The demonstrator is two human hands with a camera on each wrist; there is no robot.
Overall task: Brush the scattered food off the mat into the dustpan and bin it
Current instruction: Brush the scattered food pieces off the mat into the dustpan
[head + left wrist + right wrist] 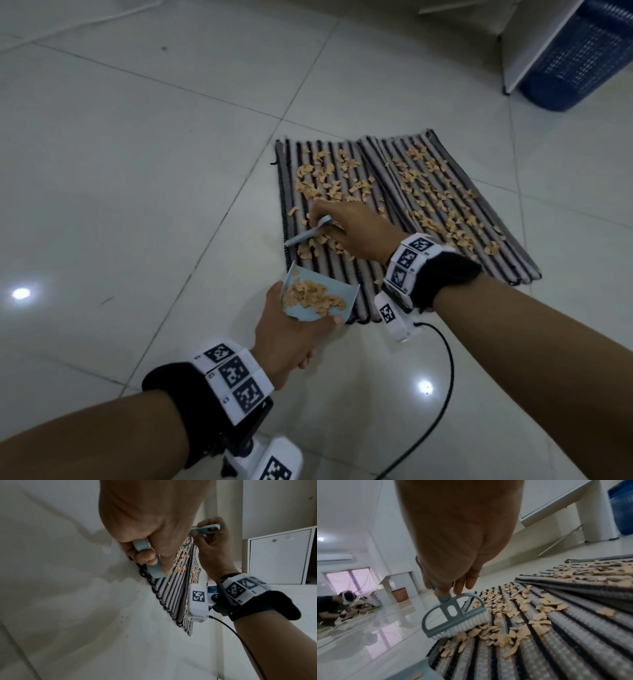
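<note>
Food scraps cover the mat; right grip clasps brush, left grip clasps dustpan at its near edge.

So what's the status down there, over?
Left hand grips dustpan, partly loaded with crumbs. Right hand grips brush, bristles on the mat. Most food remains scattered. Nothing blocking; blue bin far right.

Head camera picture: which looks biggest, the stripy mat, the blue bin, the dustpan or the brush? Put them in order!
1. Stripy mat, clearly the biggest.
2. Blue bin, though cut off by the picture edge and farther away.
3. Dustpan, in the left hand.
4. Brush, partly hidden by the right hand.
</note>
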